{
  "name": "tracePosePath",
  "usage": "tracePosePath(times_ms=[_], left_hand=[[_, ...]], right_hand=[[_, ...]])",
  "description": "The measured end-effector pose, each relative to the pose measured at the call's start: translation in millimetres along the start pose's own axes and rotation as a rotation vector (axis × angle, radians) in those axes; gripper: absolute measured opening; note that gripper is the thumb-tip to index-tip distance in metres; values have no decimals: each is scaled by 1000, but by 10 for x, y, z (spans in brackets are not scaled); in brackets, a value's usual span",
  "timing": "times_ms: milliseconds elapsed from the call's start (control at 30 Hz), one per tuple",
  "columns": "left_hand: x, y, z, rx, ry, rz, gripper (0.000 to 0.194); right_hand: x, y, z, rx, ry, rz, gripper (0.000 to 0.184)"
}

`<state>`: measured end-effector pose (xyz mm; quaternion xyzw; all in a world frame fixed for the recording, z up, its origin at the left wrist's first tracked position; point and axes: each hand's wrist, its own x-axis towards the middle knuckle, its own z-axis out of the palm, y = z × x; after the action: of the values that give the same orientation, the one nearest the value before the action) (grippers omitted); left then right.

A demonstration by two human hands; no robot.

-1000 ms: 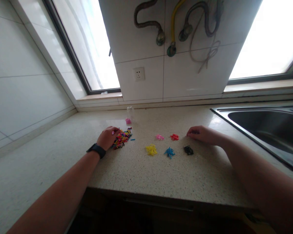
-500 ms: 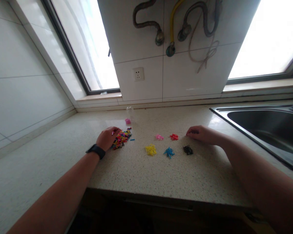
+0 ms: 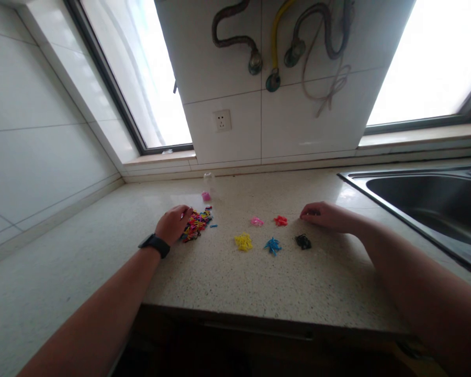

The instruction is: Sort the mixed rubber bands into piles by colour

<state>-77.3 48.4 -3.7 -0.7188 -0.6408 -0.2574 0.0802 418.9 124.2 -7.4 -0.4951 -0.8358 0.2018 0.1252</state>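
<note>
My left hand [image 3: 173, 224], with a dark watch on the wrist, rests at the left edge of a mixed pile of small coloured pieces [image 3: 197, 225]. Its fingers are curled at the pile, and whatever they pinch is too small to make out. To the right, my right hand [image 3: 316, 215] lies on the counter with its fingers bent together; what they may hold is hidden. Between the hands are small heaps sorted by colour: pink [image 3: 257, 221], red [image 3: 280, 220], yellow [image 3: 244, 242], blue [image 3: 273, 245] and black [image 3: 303, 241]. A single blue piece [image 3: 214, 225] lies beside the mixed pile.
Behind the mixed pile are a clear plastic container [image 3: 208, 180] and a pink thing [image 3: 206, 196], perhaps its lid. A steel sink [image 3: 353, 180] is set into the speckled counter [image 3: 220, 293] at right. A socket [image 3: 222, 120] and hoses are on the tiled wall.
The view has shifted very slightly. Both hands stay in nearly the same places, and the sorted heaps look unchanged.
</note>
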Motion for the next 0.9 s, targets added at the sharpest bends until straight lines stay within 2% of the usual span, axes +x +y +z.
tracePosePath(times_ms=[200, 367, 567, 767, 900], left_hand=[[7, -18, -8, 37, 19, -30, 44], [26, 129, -77, -122, 46, -70, 42], [-14, 658, -189, -541, -24, -46, 41], [-167, 1202, -209, -935, -251, -89, 42], [-279, 1472, -203, -1170, -382, -205, 43]], right_hand=[[4, 10, 0, -7, 4, -5, 40], [0, 1, 0, -4, 6, 0, 40], [-15, -40, -6, -9, 7, -3, 39], [-15, -52, -5, -28, 11, 1, 38], [-14, -55, -1, -46, 14, 3, 38]])
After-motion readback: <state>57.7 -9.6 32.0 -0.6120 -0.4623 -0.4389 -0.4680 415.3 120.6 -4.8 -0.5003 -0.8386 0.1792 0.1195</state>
